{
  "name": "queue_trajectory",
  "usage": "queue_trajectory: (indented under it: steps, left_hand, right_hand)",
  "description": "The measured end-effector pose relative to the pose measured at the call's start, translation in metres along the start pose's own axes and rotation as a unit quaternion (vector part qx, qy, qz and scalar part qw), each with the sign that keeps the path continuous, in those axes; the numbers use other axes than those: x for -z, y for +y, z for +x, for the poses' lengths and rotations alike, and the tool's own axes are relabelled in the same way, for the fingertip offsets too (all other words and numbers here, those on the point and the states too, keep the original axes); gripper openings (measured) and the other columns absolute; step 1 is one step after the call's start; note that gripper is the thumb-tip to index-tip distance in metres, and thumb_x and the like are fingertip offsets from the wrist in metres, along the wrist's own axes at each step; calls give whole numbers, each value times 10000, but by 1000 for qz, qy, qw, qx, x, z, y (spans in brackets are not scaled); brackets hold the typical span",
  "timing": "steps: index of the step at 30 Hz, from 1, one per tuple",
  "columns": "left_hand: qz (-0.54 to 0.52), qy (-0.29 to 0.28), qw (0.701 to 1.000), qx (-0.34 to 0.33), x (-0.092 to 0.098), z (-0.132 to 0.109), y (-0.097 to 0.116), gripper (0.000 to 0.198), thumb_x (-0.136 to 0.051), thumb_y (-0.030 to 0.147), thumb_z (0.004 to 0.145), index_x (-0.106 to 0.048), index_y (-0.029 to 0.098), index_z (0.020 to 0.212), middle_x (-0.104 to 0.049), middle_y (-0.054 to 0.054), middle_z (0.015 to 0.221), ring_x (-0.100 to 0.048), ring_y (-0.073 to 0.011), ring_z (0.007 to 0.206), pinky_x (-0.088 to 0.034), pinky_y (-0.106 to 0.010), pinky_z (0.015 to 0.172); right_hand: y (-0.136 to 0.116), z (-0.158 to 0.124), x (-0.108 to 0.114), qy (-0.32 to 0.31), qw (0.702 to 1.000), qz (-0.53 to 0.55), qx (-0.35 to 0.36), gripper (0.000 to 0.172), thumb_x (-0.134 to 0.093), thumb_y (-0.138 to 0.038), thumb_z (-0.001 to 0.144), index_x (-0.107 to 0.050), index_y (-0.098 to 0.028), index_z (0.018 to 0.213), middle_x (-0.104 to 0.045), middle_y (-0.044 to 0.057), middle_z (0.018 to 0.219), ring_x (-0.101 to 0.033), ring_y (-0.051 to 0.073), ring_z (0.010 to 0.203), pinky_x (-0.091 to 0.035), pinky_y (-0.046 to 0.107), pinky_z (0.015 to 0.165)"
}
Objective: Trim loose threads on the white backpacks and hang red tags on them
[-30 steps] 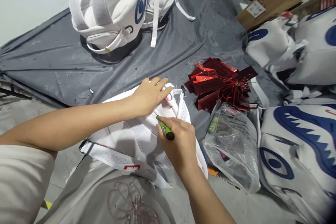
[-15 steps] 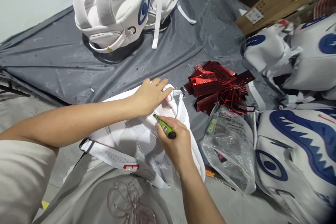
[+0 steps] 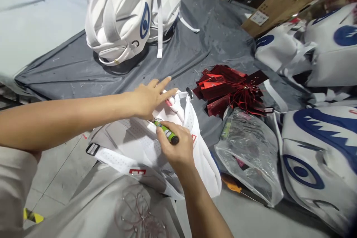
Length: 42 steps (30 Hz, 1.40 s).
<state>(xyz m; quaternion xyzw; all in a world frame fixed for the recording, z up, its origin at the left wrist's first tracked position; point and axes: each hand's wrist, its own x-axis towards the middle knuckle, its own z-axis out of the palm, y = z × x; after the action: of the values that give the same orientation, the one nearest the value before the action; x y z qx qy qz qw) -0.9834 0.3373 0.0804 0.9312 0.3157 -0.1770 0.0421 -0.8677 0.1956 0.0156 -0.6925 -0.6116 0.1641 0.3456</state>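
A white mesh bag (image 3: 139, 145) with straps lies across my lap. My left hand (image 3: 149, 96) rests on its upper part, fingers stretched out and pressing the fabric near a knotted white cord (image 3: 178, 106). My right hand (image 3: 174, 145) is closed round a green tool with a black end (image 3: 167, 132), its tip against the bag just below my left hand.
A grey sheet (image 3: 69, 70) covers the floor. A white bag with a blue eye (image 3: 122, 15) stands at the back. Red foil tags (image 3: 231, 89) and a clear plastic bag (image 3: 248, 148) lie to the right, beside white shark-face bags (image 3: 320, 156). Cardboard boxes (image 3: 279, 3) lie behind.
The view has shifted, so everything sits slightly lower and to the left. My left fingers have spread and lifted a little. The right hand with the green tool moved slightly left.
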Motion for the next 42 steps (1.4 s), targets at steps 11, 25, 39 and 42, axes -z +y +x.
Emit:
queue_trajectory:
  steps: [11,25,39,42]
  left_hand:
    - [-38,109,990,83,-38,-69,-32,1101,-703,277,778,40,356,1586,-284,-124,1602,-456,-311,1329,-506,-372,926]
    - [-40,60,984,163,-49,-42,-27,1294,-845,310,691,71,227,1601,-137,-274,1634,-515,-405,1279,-542,-440,920]
    - [-195,23,980,41,-67,-26,-73,1063,-607,161,819,115,340,1578,-22,-132,1682,-393,-320,1429,-441,-396,1066]
    - [-259,5,962,83,-66,-28,-75,1130,-617,168,816,229,338,1546,100,-137,1681,-355,-297,1463,-428,-370,1081]
  right_hand:
    - [-41,-34,-14,-75,979,31,184,204,-549,-308,933,-714,-202,985,-742,52,843,-669,223,806,-421,370,802]
    - [-4,0,-41,-23,988,9,155,276,-553,-297,911,-714,-202,1114,-760,86,999,-687,262,895,-466,419,845]
    - [-4,22,-41,-91,985,-7,145,277,-566,-336,933,-724,-194,1110,-766,57,978,-701,241,907,-427,404,843]
    - [-5,20,-45,-63,986,-22,151,269,-546,-286,929,-718,-181,1108,-762,55,941,-699,224,874,-418,388,826]
